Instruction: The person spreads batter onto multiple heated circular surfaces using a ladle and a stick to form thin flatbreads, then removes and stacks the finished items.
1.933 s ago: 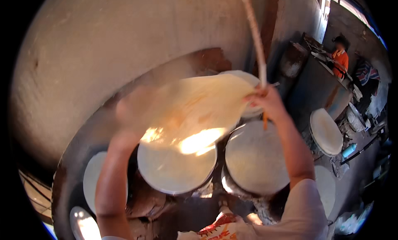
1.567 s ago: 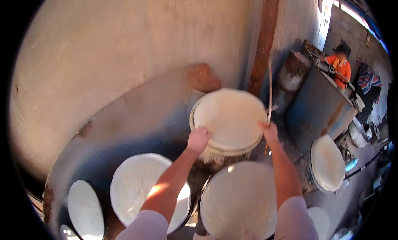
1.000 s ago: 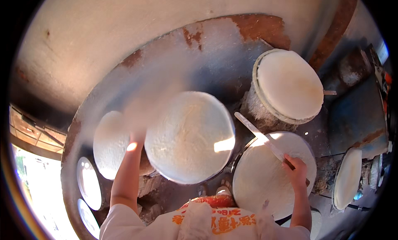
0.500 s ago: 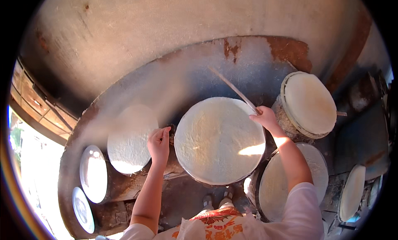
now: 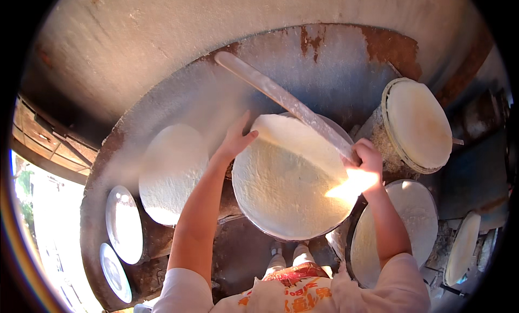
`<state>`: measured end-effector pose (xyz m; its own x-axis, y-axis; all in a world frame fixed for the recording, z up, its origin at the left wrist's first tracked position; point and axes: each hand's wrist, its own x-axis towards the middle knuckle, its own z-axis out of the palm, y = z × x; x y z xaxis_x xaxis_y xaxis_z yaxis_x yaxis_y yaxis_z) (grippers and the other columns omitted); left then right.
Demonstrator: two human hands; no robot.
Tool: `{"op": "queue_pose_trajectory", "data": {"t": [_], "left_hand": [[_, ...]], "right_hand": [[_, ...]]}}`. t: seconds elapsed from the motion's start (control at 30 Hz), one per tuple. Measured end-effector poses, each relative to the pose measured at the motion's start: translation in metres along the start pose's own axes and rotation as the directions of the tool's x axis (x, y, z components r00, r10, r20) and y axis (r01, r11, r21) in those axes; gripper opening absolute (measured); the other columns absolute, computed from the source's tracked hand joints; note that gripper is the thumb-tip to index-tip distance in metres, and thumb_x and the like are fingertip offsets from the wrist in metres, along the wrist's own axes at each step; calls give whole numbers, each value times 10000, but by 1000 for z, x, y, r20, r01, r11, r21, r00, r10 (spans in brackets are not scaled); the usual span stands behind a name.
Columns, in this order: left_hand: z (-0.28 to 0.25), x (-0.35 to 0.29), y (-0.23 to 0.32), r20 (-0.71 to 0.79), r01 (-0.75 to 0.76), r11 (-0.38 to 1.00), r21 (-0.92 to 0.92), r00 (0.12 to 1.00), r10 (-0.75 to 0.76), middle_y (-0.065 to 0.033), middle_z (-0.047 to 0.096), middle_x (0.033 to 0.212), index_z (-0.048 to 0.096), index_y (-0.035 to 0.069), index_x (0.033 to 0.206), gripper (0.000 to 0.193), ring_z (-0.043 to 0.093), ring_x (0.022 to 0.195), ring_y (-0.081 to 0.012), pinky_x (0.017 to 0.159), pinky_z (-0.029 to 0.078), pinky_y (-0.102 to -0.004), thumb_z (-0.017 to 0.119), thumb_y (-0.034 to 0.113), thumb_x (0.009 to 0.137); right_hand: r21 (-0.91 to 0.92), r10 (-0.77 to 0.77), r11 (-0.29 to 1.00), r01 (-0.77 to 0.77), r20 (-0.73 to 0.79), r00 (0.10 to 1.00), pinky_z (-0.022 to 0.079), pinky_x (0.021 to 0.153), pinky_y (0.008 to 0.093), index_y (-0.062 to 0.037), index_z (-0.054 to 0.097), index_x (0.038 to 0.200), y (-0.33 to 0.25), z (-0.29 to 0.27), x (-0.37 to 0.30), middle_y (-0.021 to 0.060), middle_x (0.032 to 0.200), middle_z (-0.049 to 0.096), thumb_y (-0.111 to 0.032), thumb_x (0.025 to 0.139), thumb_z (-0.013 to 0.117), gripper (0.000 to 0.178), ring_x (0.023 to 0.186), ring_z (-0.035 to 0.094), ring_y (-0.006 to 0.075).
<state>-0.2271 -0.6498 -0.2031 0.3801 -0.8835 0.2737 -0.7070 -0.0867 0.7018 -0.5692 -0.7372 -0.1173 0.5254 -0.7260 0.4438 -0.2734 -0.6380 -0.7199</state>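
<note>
A round griddle (image 5: 250, 229) stands in front of me, covered by a large, thin, pale flatbread (image 5: 281, 188). My right hand (image 5: 366, 159) is closed round the near end of a long, flat wooden spatula (image 5: 275, 91). The blade slants up and left over the griddle's far right edge. Along it, a lighter band of the flatbread looks raised or folded over. My left hand (image 5: 237, 140) is at the far left rim, thumb and fingers apart. Its thumb is at the flatbread's edge; I cannot tell whether it touches.
Left of me, another covered round griddle (image 5: 173, 172) sits in steam, with two shiny round lids (image 5: 124, 223) beside it. To the right are a tub topped with a pale round (image 5: 419, 126), another pale round surface (image 5: 397, 232) and an upright pale disc (image 5: 463, 248). A curved metal wall (image 5: 259, 48) rises behind.
My left hand has moved forward and right to the griddle's rim, its fingers opening. The spatula has swung nearer, its broad side showing over the far edge, and a lighter band of flatbread now shows.
</note>
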Motion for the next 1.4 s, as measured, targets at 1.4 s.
{"op": "queue_pose_trajectory", "data": {"t": [1.4], "left_hand": [[291,80,269,185,-718,695,36,688,701,-97,573,948,609,70,928,222,537,939,-291,825,447,-370,643,66,709]], "right_hand": [[302,668,727,-616,-519,533,466,707,324,-30,686,891,269,-276,-81,118,819,670,-132,783,603,170,782,635,204]]}}
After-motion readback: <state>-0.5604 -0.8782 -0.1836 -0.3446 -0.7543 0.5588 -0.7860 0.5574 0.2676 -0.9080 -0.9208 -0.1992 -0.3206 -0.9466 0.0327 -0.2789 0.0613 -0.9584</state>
